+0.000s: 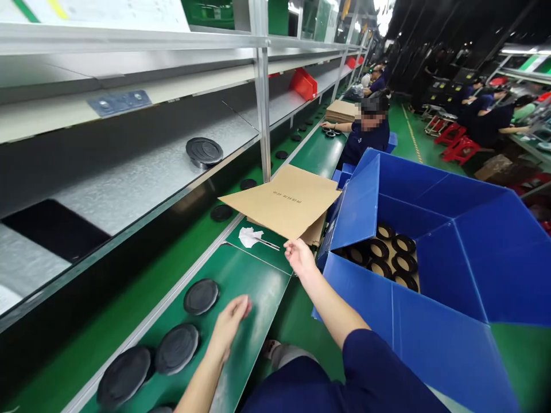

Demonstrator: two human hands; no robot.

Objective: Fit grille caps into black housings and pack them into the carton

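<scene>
My right hand (299, 256) has its fingers curled at the near corner of a brown cardboard sheet (275, 209) with printed characters, and seems to pinch that corner. The sheet lies askew above a cardboard stack (315, 230). Over the green work surface (253, 281), my left hand (232, 321) is slightly blurred, its fingers drawn together and nothing visible in them. Beside it are a round black disc (201, 296), a second black disc (177, 348) and a larger black disc (124, 376). A white tissue (249, 237) and thin metal tweezers (269, 244) lie just left of my right hand.
At my right stands an open blue box (434, 332) with several black rings (404, 263) inside. A metal shelf (159, 178) on the left holds a black disc (204, 151) and a dark flat panel (55, 229). Farther along sits a co-worker (368, 135).
</scene>
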